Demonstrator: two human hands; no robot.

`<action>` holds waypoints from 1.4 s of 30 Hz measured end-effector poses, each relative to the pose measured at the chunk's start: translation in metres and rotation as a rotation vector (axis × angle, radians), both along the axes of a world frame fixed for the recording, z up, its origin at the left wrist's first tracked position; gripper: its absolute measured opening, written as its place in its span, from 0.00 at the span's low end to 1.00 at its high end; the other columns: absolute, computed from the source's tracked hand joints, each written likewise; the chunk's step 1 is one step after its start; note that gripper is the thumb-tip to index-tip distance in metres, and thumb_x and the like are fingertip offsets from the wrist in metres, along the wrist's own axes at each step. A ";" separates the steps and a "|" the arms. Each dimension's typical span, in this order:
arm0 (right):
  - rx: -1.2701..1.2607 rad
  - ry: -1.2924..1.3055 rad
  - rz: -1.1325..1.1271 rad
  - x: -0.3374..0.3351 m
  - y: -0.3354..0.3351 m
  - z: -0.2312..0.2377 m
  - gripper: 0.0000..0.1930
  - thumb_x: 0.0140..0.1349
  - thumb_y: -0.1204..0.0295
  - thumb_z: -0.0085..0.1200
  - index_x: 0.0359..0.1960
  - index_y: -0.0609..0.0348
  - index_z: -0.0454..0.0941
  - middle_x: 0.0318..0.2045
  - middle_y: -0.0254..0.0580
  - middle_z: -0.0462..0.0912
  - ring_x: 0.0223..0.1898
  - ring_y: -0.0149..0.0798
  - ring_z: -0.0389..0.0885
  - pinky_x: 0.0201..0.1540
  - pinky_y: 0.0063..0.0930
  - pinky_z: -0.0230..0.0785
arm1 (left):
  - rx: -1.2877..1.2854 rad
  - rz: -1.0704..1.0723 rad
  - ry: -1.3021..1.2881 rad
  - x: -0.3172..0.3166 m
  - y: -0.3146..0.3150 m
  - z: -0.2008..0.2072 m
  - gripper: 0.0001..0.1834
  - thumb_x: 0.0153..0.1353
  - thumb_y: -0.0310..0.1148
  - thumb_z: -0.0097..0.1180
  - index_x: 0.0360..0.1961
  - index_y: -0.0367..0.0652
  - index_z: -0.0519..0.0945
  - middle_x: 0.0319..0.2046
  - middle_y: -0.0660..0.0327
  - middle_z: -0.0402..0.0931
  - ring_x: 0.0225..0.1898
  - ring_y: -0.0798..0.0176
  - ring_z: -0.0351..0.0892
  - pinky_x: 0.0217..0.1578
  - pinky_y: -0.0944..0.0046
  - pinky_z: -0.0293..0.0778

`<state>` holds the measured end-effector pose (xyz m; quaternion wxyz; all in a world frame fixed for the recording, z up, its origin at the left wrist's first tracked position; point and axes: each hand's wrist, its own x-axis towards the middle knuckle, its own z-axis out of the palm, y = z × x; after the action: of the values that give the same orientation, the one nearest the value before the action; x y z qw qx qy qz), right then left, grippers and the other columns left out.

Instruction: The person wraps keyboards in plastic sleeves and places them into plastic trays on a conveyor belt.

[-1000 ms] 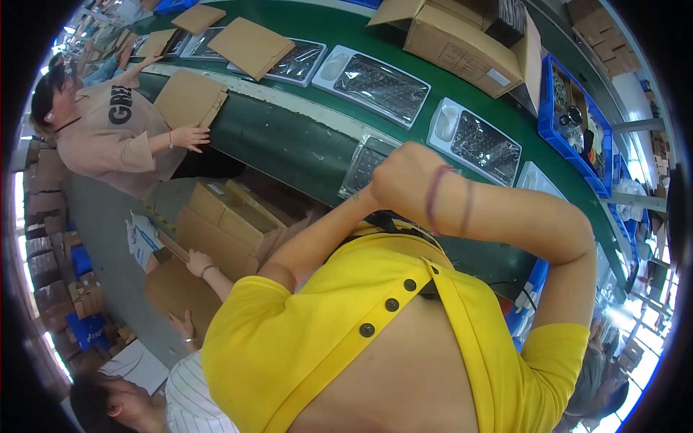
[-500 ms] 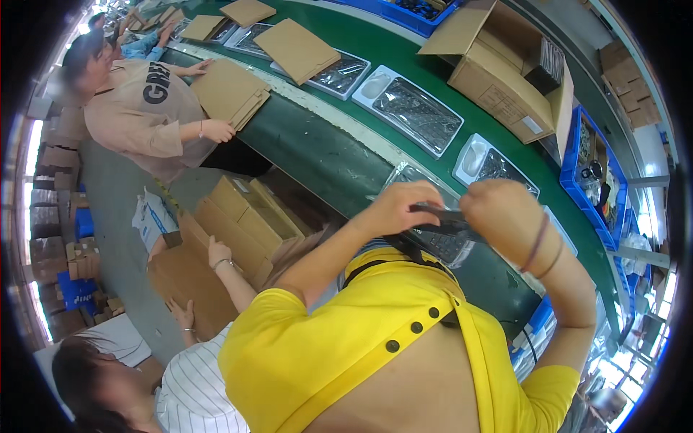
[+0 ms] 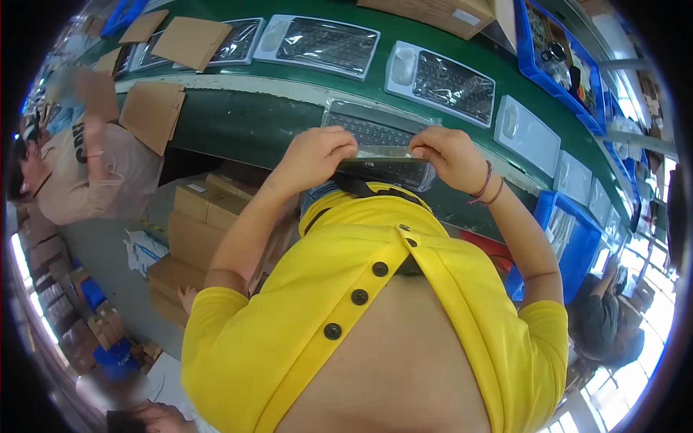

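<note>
A black keyboard (image 3: 372, 131) in a clear plastic bag lies on the near ledge of the bench, directly in front of me. Over it, a shiny clear plastic strip (image 3: 384, 152) stretches between my hands; whether it is the bag's own flap I cannot tell. My left hand (image 3: 319, 155) pinches the strip's left end, with fingers curled. At the other end, my right hand (image 3: 453, 157) pinches it between thumb and fingers. The strip and hands cover the middle of the keyboard.
Beyond, white trays with film-covered keyboards (image 3: 442, 86) line the green belt (image 3: 249, 72). Blue bins (image 3: 570, 242) stand at the right, a cardboard box (image 3: 433, 13) at the back. Cartons (image 3: 198, 224) and co-workers (image 3: 97, 166) are at the left.
My view has turned, so the bench appears shifted. My hands have moved from close together around a dark strip-like piece to farther apart, with the clear strip spanning between them.
</note>
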<state>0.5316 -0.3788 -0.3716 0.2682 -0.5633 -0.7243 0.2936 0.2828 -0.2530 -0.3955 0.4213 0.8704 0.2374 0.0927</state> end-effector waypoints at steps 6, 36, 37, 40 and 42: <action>-0.503 0.439 -0.185 0.007 -0.008 -0.014 0.06 0.59 0.75 0.54 0.38 0.61 0.77 0.29 0.44 0.81 0.33 0.46 0.79 0.39 0.34 0.71 | -0.965 -0.089 0.279 0.011 0.019 -0.014 0.06 0.60 0.30 0.53 0.30 0.39 0.79 0.23 0.69 0.71 0.25 0.77 0.64 0.25 0.73 0.59; -0.313 0.428 -0.226 0.075 -0.010 0.044 0.11 0.65 0.71 0.48 0.27 0.69 0.72 0.29 0.37 0.70 0.32 0.32 0.66 0.36 0.25 0.58 | 0.255 -0.106 0.000 0.032 0.037 0.068 0.08 0.59 0.35 0.57 0.39 0.47 0.79 0.34 0.58 0.80 0.36 0.51 0.80 0.39 0.55 0.74; -0.312 0.404 -0.246 0.069 -0.015 0.046 0.10 0.63 0.72 0.49 0.31 0.69 0.74 0.31 0.39 0.72 0.35 0.34 0.68 0.39 0.26 0.60 | 0.261 -0.107 -0.002 0.032 0.036 0.067 0.08 0.59 0.35 0.57 0.39 0.47 0.79 0.34 0.58 0.80 0.36 0.51 0.80 0.39 0.55 0.74; 0.014 0.053 -0.262 0.037 -0.012 0.065 0.10 0.58 0.76 0.52 0.41 0.66 0.78 0.36 0.46 0.76 0.41 0.43 0.74 0.46 0.32 0.65 | 0.174 -0.039 0.046 0.032 0.028 0.061 0.08 0.61 0.38 0.55 0.36 0.48 0.79 0.30 0.53 0.80 0.32 0.46 0.79 0.32 0.53 0.74; 0.391 -0.535 -0.361 0.017 -0.004 0.082 0.13 0.52 0.80 0.54 0.41 0.62 0.78 0.36 0.47 0.77 0.40 0.49 0.75 0.45 0.37 0.68 | 0.126 -0.012 0.122 0.031 0.029 0.060 0.08 0.61 0.37 0.55 0.36 0.46 0.79 0.28 0.52 0.79 0.32 0.44 0.79 0.33 0.52 0.74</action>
<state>0.5490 -0.3827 -0.2891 0.2195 -0.6767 -0.7003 -0.0595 0.3142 -0.2240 -0.3351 0.3512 0.9005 0.2512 0.0518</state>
